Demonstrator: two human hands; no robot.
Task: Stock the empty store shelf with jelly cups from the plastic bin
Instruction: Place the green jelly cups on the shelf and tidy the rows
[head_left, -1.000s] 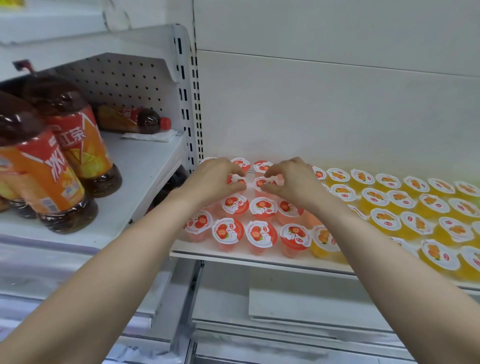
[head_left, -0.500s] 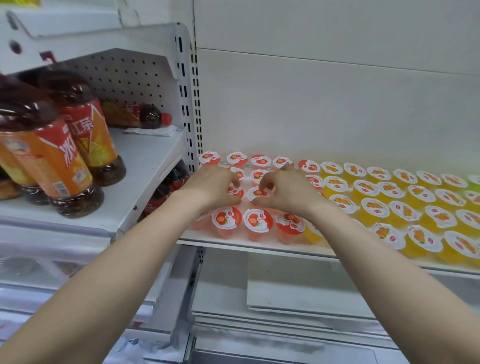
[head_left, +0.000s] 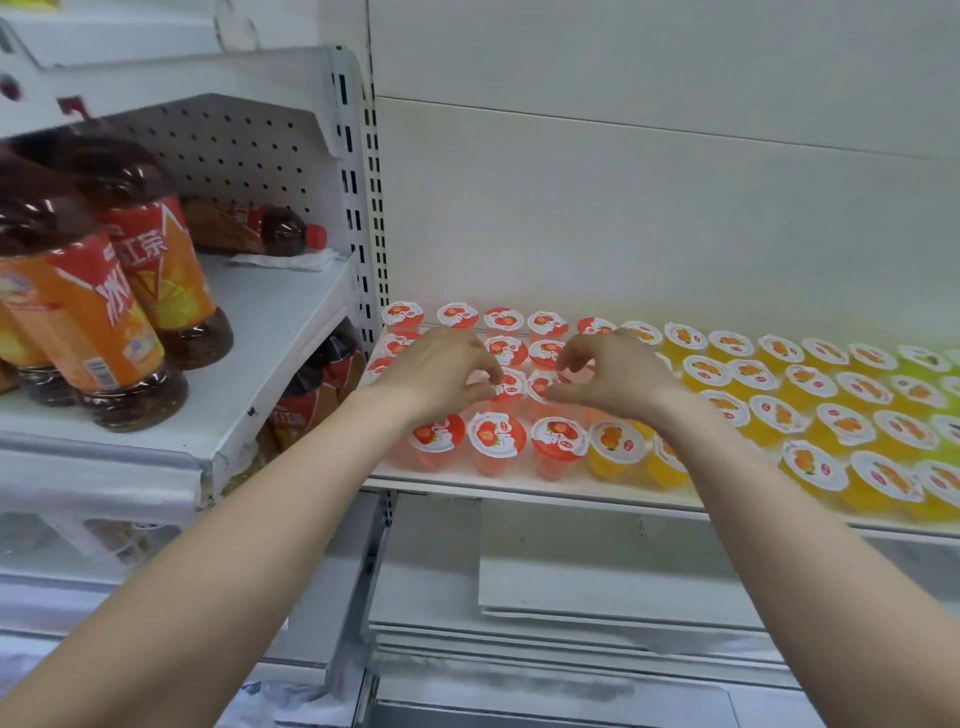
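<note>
The white store shelf (head_left: 519, 486) holds rows of jelly cups: red strawberry cups (head_left: 496, 434) at the left, orange cups (head_left: 779, 413) in the middle, and a few green cups (head_left: 922, 358) at the far right. Both hands hover over the red group. My left hand (head_left: 441, 374) pinches the rim of a red cup (head_left: 511, 388) in the second row from the front. Beside it, my right hand (head_left: 615, 379) pinches the neighbouring red cup (head_left: 540, 387) between its curled fingers and thumb. The hands cover several cups. The plastic bin is out of view.
Large tea bottles (head_left: 78, 312) stand on the neighbouring shelf at left, with one small bottle (head_left: 254, 228) lying at its back. A slotted upright post (head_left: 363, 208) divides the two bays. Stacked white shelf boards (head_left: 597, 597) lie below.
Both hands have drawn back from the rear rows of red cups to a row nearer the front. Their fingertips now sit slightly further apart.
</note>
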